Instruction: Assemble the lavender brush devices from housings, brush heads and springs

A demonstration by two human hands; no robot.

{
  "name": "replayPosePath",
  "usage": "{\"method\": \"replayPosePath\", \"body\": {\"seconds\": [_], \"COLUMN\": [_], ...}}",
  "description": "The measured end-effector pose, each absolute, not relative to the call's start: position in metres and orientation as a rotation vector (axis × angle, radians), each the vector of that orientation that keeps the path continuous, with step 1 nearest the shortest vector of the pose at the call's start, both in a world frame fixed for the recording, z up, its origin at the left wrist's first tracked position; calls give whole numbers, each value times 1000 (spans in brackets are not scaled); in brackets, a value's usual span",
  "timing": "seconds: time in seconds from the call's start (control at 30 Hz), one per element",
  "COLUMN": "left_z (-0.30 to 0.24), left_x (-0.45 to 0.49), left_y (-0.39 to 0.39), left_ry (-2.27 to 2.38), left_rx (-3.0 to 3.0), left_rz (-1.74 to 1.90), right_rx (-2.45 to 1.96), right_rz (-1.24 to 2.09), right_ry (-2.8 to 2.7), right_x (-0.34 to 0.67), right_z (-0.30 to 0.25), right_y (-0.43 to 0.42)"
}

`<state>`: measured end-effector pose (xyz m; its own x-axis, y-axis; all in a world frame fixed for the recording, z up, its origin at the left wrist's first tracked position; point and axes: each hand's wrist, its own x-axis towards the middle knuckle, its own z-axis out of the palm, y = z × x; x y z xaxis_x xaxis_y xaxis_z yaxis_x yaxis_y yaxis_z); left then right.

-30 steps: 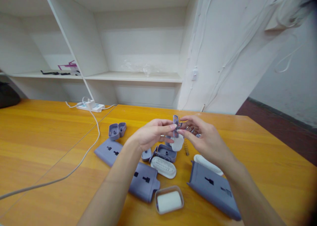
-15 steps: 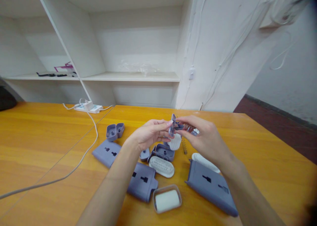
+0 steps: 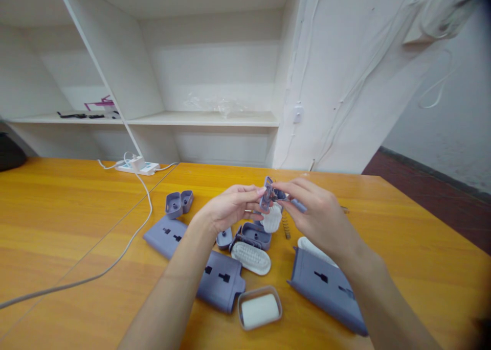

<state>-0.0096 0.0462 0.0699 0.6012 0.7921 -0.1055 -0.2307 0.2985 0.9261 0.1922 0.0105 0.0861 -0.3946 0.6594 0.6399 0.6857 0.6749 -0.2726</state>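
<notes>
Both hands meet above the middle of the orange table [image 3: 57, 222]. My left hand [image 3: 230, 209] pinches a small purple plastic part [image 3: 267, 194] between thumb and fingers. My right hand [image 3: 318, 214] is closed on the same small part from the right, and a metal spring seems to sit between its fingers, though this is hard to make out. Just below the hands lie a white ribbed piece [image 3: 272, 219] and a loose spring [image 3: 286, 229].
Purple housings lie on the table: one at left [image 3: 164, 235], one in the middle [image 3: 220, 280], one at right [image 3: 326, 288]. Also a white brush pad [image 3: 251, 257], a clear tray with a white block [image 3: 260, 308], a double purple cup [image 3: 178, 203], a power strip [image 3: 136, 166] and its cable [image 3: 115, 258].
The right hand's fingers have closed in further over the small part and the spring is less visible. The view shifted slightly left between the earliest frame and now.
</notes>
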Motion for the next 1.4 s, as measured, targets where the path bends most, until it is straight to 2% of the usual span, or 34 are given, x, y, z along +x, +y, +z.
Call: {"method": "replayPosePath", "body": {"seconds": [0.97,1.4], "left_z": [72,71], "left_x": [-9,-9], "left_y": [44,45], "left_ry": [634,616], "left_rx": [1120,1113], "left_rz": [782,776], "right_rx": [-1045,-1015], "right_rz": [-359,178], "right_ry": [-2205,-2088], "right_x": [191,194], "right_z": [84,86], "right_y": [11,15]}}
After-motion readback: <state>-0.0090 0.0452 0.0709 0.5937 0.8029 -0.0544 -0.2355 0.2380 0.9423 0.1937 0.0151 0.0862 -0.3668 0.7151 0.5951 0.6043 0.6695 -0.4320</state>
